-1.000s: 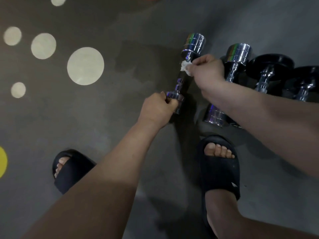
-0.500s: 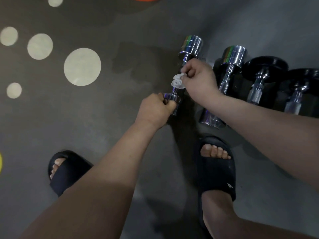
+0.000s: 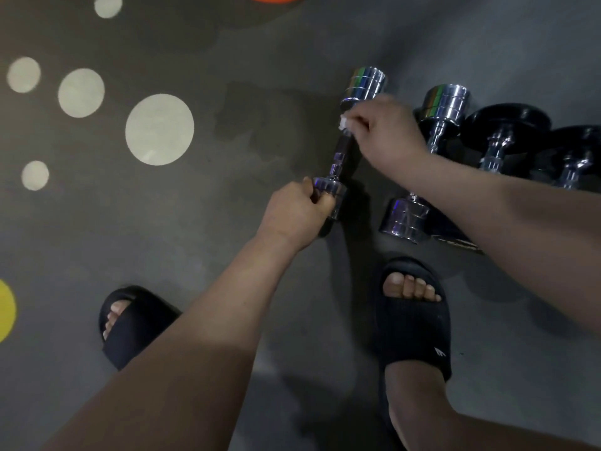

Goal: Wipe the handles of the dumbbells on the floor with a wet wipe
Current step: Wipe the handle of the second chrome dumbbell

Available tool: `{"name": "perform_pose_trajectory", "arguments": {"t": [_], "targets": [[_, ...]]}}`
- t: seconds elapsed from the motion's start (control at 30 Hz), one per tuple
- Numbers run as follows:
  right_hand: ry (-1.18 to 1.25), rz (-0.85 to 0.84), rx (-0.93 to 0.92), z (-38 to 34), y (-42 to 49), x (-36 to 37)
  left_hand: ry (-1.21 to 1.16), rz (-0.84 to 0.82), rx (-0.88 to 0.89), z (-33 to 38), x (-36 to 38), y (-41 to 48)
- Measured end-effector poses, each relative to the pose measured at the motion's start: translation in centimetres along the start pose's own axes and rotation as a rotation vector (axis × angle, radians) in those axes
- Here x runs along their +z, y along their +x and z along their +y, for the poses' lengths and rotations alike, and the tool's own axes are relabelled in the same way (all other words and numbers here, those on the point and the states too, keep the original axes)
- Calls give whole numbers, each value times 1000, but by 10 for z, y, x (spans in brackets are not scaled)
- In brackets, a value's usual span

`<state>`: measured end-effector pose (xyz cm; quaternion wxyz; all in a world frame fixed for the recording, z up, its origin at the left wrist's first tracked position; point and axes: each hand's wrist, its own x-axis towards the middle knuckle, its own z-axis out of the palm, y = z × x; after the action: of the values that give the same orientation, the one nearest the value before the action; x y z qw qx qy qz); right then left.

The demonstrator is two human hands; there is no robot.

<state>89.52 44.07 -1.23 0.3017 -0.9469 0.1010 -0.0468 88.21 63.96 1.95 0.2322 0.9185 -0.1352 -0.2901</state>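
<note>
A small chrome dumbbell [image 3: 344, 154] lies on the dark floor, pointing away from me. My left hand [image 3: 297, 211] grips its near head. My right hand [image 3: 387, 133] pinches a white wet wipe [image 3: 344, 123] round the far end of the handle, just below the far head [image 3: 363, 86]. A second chrome dumbbell [image 3: 435, 138] lies to the right, partly hidden by my right forearm. Two black-headed dumbbells [image 3: 507, 131] follow further right.
My feet in black slides stand close by, the left [image 3: 133, 323] and the right [image 3: 413, 317] just below the dumbbells. Pale round spots [image 3: 159, 129] mark the grey floor [image 3: 195, 222] at the left, with a yellow one at the left edge.
My right hand slid the wipe down the handle toward the near head, then back up to the far end. My left hand kept its grip on the near head.
</note>
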Motion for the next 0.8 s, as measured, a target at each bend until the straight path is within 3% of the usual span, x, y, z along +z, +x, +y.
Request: {"name": "perform_pose_trajectory", "arguments": {"t": [0.17,0.33,0.47,0.53,0.7,0.8], "targets": [[-39,16,11,0,-10,6,34,18,37,-1,1,-3],[17,-166,-209,0,-22,-2,42,12,39,3,1,-3],[-4,-7,18,8,5,-8,23,-9,21,6,-2,-5],[9,63,49,2,-2,1,11,-21,1,6,-2,-5],[102,-86,-96,-6,-27,1,-6,-35,-33,3,0,-3],[95,-79,-23,-1,-10,-5,13,-35,-29,2,0,-3]]}}
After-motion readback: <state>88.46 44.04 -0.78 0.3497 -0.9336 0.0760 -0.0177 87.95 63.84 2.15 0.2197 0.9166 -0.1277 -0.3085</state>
